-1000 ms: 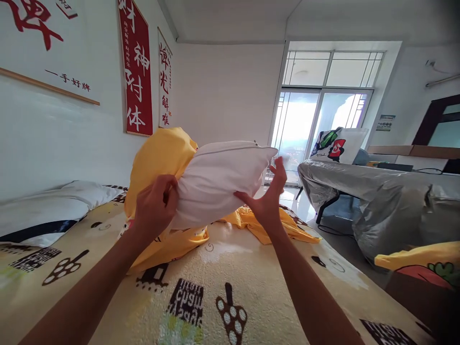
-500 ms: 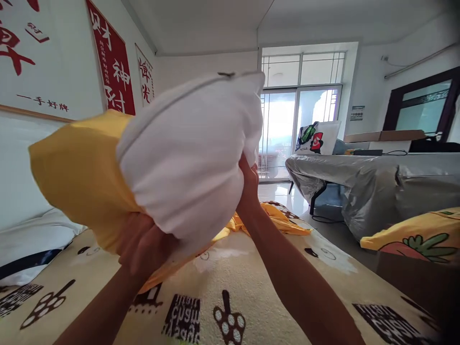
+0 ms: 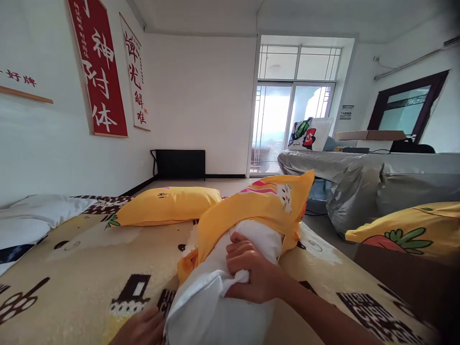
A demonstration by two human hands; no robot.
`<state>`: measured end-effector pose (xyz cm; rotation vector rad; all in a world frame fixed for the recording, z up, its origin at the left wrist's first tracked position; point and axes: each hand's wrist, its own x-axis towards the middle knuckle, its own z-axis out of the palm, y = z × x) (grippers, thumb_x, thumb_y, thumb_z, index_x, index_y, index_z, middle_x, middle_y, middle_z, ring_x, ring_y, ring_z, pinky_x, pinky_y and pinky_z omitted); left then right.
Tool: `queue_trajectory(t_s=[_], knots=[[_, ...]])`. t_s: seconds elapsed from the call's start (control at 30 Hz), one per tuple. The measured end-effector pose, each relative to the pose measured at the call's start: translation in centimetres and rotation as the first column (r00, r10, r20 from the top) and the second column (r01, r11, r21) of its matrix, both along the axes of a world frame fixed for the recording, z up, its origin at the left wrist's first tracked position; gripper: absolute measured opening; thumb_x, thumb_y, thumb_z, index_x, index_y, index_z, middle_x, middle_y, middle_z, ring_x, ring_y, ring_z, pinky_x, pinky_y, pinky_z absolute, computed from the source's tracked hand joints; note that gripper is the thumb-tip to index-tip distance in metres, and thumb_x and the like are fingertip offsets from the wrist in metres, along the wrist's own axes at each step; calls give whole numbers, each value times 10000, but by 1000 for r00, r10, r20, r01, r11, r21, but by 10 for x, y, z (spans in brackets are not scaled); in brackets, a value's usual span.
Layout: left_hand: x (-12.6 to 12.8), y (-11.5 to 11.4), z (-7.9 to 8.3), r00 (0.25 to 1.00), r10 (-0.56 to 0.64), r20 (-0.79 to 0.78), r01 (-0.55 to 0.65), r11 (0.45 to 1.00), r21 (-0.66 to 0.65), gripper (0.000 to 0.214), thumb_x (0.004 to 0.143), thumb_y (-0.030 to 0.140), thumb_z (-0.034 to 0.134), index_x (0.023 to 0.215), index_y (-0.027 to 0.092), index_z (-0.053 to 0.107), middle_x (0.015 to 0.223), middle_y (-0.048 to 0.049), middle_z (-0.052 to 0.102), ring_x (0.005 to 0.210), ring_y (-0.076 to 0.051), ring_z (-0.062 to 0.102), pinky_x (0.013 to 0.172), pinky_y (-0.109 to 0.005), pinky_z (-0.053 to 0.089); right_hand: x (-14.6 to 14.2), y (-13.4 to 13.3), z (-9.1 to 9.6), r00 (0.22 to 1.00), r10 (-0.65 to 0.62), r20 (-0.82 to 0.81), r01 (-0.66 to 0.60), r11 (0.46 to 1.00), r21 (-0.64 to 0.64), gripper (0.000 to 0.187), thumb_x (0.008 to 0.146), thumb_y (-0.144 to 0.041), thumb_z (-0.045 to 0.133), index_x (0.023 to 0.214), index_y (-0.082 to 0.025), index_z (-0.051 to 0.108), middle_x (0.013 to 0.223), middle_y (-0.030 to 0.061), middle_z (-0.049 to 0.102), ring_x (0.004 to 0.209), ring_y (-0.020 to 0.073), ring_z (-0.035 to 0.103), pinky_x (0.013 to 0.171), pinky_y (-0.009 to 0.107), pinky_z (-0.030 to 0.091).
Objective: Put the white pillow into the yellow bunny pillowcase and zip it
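A white pillow point(image 3: 215, 306) lies slanting on the bed in front of me, its far end inside a yellow pillowcase point(image 3: 251, 203) with a cat face and pink stripes. My right hand point(image 3: 251, 270) is closed on a bunched fold of the white cover, just below the pillowcase opening. At the bottom edge, my left hand point(image 3: 142, 328) is curled against the near left side of the white pillow; its fingertips are partly hidden. Behind them rests another yellow pillow point(image 3: 168, 206) with a green leaf print at its left corner.
The bed has a cream patterned blanket point(image 3: 93, 258). White bedding point(image 3: 43, 215) lies at left. At right, a yellow carrot-print pillow point(image 3: 409, 235) sits by a brown box point(image 3: 398, 273). Beyond is a table under grey plastic sheeting point(image 3: 352, 191). A black panel point(image 3: 181, 164) leans at the back wall.
The white pillow has come down from in front of my face to the bed. Its far end now sits in the yellow pillowcase. My right hand is lower, and my view has turned slightly right.
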<state>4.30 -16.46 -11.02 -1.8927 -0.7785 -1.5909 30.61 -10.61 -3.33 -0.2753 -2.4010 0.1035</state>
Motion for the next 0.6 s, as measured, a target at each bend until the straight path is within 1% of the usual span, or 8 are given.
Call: queue_trajectory(t_s=[0.07, 0.13, 0.23, 0.3, 0.37, 0.47, 0.53, 0.6], knots=[[0, 3, 8, 980, -12, -197, -19, 988, -155, 177, 806, 188, 489, 844, 275, 639, 587, 6, 579, 514, -122, 531, 469, -237, 469, 9, -11, -11, 995, -36, 92, 30, 997, 70, 477, 829, -549, 525, 560, -183, 379, 501, -68, 377, 555, 88, 376, 781, 302, 317], [11, 12, 21, 955, -41, -292, -54, 948, -312, 242, 846, 90, 415, 941, 224, 593, 698, 1, 625, 624, -109, 576, 575, -217, 481, 9, -23, -15, 980, -56, 193, 23, 985, 170, 336, 817, -449, 594, 662, -185, 456, 530, -69, 436, 581, 92, 392, 792, 298, 308], [42, 32, 40, 938, -188, -290, -9, 826, -564, 224, 888, 173, 450, 1090, 228, 529, 983, -20, 641, 882, -125, 593, 758, -225, 491, 5, -36, -17, 964, -108, 243, 33, 956, 292, 99, 859, -232, 562, 786, -189, 512, 570, -59, 497, 610, 103, 402, 788, 297, 303], [64, 46, 46, 918, -276, -286, 2, 723, -691, 266, 869, 170, 448, 1121, 228, 513, 1080, -30, 610, 976, -150, 566, 844, -264, 478, 4, -41, -19, 968, -134, 213, 51, 934, 355, 76, 887, -198, 515, 814, -205, 536, 583, -48, 512, 625, 116, 408, 784, 313, 302], [81, 59, 47, 928, -271, -257, -10, 670, -742, 326, 820, 107, 425, 1116, 214, 512, 1094, -38, 597, 998, -170, 550, 855, -291, 465, 3, -43, -21, 975, -164, 153, 84, 899, 429, 110, 907, -238, 496, 813, -231, 554, 586, -43, 514, 615, 127, 402, 761, 329, 303], [95, 75, 45, 948, -189, -258, -83, 635, -768, 328, 765, 76, 412, 1039, 202, 541, 1059, -50, 596, 985, -196, 540, 797, -305, 446, 1, -46, -26, 971, -227, 71, 152, 821, 550, 153, 924, -284, 473, 815, -254, 577, 632, -37, 558, 644, 140, 451, 739, 333, 315], [97, 81, 44, 962, -121, -245, -126, 599, -791, 250, 762, 90, 408, 930, 192, 562, 966, -55, 607, 879, -198, 546, 704, -291, 410, -3, -47, -30, 965, -261, -7, 211, 764, 610, 149, 929, -292, 460, 886, -257, 599, 768, -21, 636, 812, 169, 534, 803, 346, 337], [96, 84, 43, 988, -69, -136, -79, 533, -843, 131, 758, 123, 426, 765, 178, 544, 784, -33, 590, 712, -167, 512, 628, -267, 351, -7, -46, -35, 950, -303, -72, 277, 718, 639, 154, 914, -253, 459, 945, -226, 608, 866, 14, 665, 951, 209, 551, 893, 381, 337]])
